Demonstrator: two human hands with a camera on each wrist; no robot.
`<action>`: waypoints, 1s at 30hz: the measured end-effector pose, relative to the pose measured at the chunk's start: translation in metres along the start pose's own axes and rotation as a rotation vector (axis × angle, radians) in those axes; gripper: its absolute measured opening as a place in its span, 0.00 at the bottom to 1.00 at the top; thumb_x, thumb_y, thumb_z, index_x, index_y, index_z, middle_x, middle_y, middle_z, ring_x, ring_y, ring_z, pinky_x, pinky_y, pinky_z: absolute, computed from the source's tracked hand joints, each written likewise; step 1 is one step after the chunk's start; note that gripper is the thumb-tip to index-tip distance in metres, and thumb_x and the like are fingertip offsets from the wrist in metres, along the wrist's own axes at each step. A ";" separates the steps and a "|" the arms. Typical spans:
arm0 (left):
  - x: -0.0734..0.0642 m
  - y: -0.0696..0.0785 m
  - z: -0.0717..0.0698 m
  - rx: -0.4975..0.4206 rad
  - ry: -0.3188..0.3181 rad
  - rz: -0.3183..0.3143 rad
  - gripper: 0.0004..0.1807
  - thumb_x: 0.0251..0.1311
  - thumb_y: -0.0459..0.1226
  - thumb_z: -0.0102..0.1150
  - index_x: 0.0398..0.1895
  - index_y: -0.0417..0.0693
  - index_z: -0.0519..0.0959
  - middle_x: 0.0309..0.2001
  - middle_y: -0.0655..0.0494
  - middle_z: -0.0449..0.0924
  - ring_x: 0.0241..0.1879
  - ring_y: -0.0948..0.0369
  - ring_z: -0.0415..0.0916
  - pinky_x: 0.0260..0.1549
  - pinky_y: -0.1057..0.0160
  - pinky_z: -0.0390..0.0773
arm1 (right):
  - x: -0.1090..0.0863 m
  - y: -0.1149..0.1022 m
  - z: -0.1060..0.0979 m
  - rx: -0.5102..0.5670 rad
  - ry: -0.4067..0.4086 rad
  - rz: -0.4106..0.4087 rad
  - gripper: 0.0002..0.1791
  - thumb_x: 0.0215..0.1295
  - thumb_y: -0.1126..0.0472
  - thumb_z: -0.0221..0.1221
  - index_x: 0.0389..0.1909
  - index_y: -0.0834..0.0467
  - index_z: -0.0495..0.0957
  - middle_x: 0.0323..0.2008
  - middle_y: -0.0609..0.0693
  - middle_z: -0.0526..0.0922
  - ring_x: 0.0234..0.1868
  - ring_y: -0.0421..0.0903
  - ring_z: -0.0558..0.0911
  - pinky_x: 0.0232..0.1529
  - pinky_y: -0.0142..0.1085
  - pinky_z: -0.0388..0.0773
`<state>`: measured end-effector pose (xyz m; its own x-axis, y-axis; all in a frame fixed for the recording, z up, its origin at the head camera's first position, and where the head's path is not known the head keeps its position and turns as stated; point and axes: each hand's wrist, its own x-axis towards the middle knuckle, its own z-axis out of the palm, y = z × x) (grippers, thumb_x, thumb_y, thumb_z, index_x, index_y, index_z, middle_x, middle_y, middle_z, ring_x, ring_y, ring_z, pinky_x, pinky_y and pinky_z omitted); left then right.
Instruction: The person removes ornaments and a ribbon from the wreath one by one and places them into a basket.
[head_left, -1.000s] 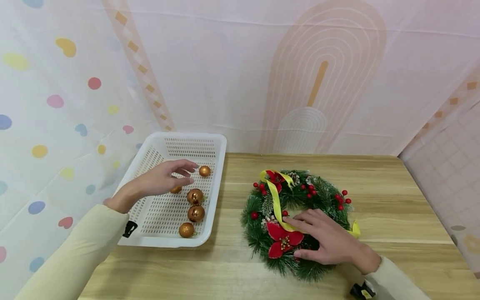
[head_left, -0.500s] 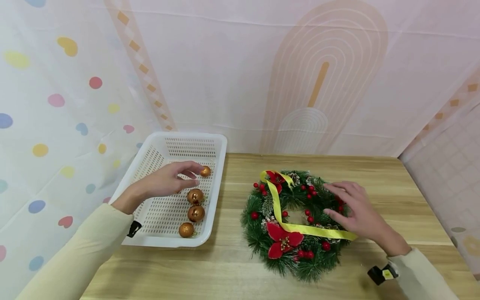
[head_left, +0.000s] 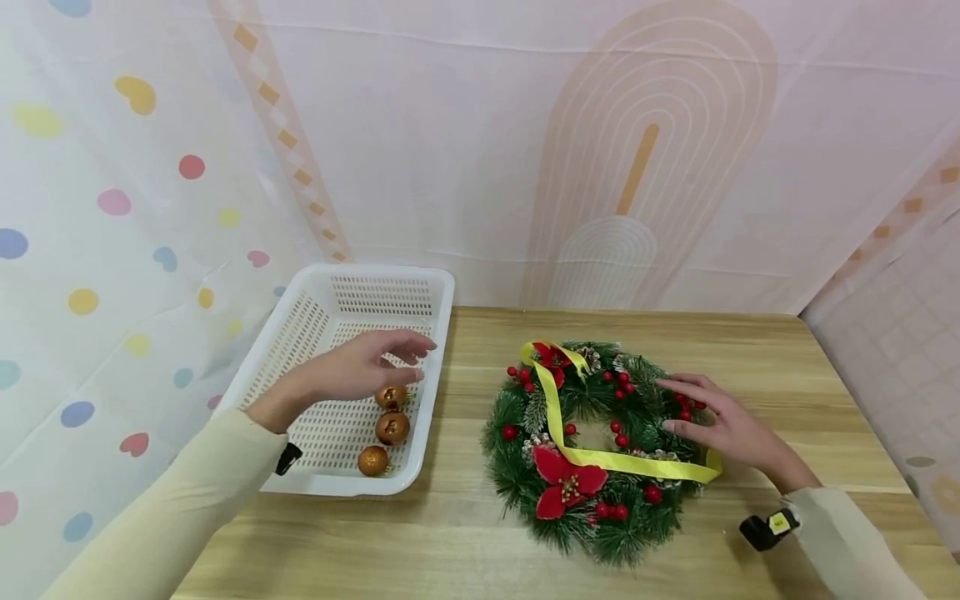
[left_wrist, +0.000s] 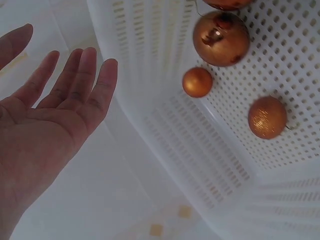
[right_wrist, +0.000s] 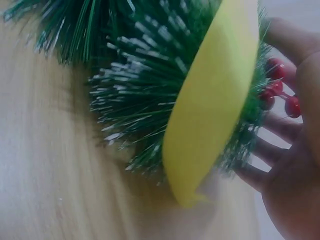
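Note:
My left hand (head_left: 360, 365) hovers over the white plastic basket (head_left: 442, 333) with nothing in it, its fingers loosely extended in the left wrist view. Several copper-coloured Christmas baubles lie below: a shiny one (head_left: 392, 428) and a glittery one (head_left: 372, 460) show in the head view, while the hand hides others. At the right side of a green Christmas wreath (head_left: 517, 475), my right hand (head_left: 723, 425) has its thumb and fingers spread beside the red berries (right_wrist: 293, 107). A yellow ribbon (head_left: 637, 467) lies loosely across the wreath, above a red poinsettia (head_left: 566, 483).
The basket stands at the left of the wooden table (head_left: 480, 550), against a patterned cloth backdrop (head_left: 480, 167). Dark cameras are strapped to both wrists, one (head_left: 761, 532) low at the right.
My right hand has left the ribbon and the wreath's front, moving to its right side. My left hand has shifted rightward over the basket and now covers the far bauble.

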<state>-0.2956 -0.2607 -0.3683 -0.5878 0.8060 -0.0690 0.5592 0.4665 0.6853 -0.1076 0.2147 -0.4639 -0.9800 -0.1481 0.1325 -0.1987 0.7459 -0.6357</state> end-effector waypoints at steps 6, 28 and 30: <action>0.014 0.025 0.018 0.041 -0.072 0.066 0.23 0.68 0.38 0.57 0.65 0.43 0.72 0.59 0.49 0.77 0.58 0.52 0.75 0.56 0.50 0.76 | 0.001 0.013 0.007 -0.002 -0.017 0.012 0.33 0.70 0.56 0.60 0.74 0.49 0.62 0.71 0.64 0.59 0.67 0.70 0.63 0.52 0.74 0.64; 0.095 0.086 0.081 0.244 -0.385 0.095 0.24 0.71 0.39 0.54 0.68 0.47 0.69 0.27 0.62 0.75 0.24 0.66 0.67 0.38 0.64 0.72 | -0.001 0.028 0.014 0.082 -0.014 0.019 0.37 0.71 0.59 0.59 0.77 0.49 0.56 0.71 0.66 0.60 0.68 0.70 0.61 0.55 0.75 0.60; 0.100 0.087 0.085 0.233 -0.423 0.076 0.24 0.72 0.38 0.53 0.69 0.47 0.68 0.19 0.63 0.68 0.18 0.66 0.60 0.34 0.65 0.69 | -0.002 0.028 0.014 0.086 -0.016 0.023 0.37 0.71 0.58 0.59 0.77 0.48 0.56 0.71 0.66 0.59 0.69 0.70 0.60 0.55 0.75 0.60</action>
<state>-0.2563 -0.1085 -0.3773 -0.2784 0.8957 -0.3468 0.7355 0.4310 0.5227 -0.1115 0.2266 -0.4926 -0.9841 -0.1429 0.1054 -0.1754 0.6907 -0.7015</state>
